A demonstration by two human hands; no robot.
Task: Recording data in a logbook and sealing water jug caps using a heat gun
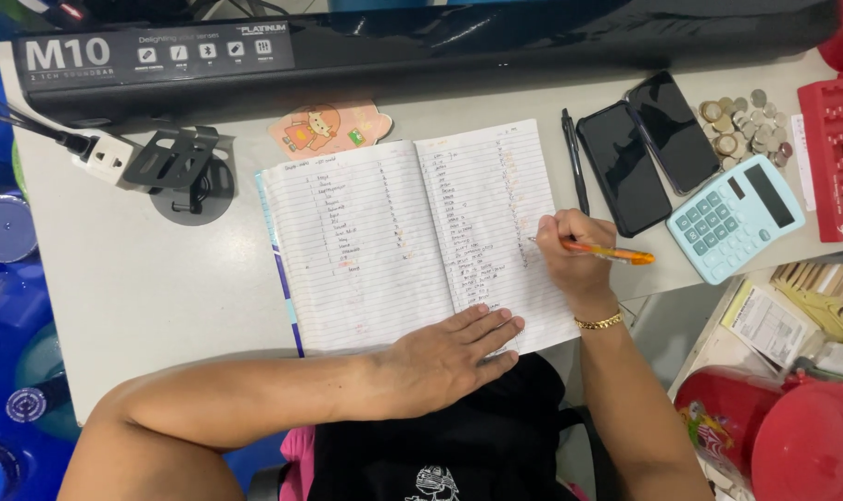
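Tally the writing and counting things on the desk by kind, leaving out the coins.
Notebooks: 1, open under both hands
Pens: 2, an orange pen in the right hand and a black pen lying beside the page
Phones: 2, first phone and second phone, side by side
Calculators: 1, light blue
Total: 6
The left hand lies flat on the notebook.

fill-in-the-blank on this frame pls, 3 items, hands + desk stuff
1. The right hand holds an orange ____ over the open notebook.
2. The left hand lies ____ on the notebook's lower edge.
3. Two black phones lie between a black pen and a light blue ____.

Missing: pen; flat; calculator
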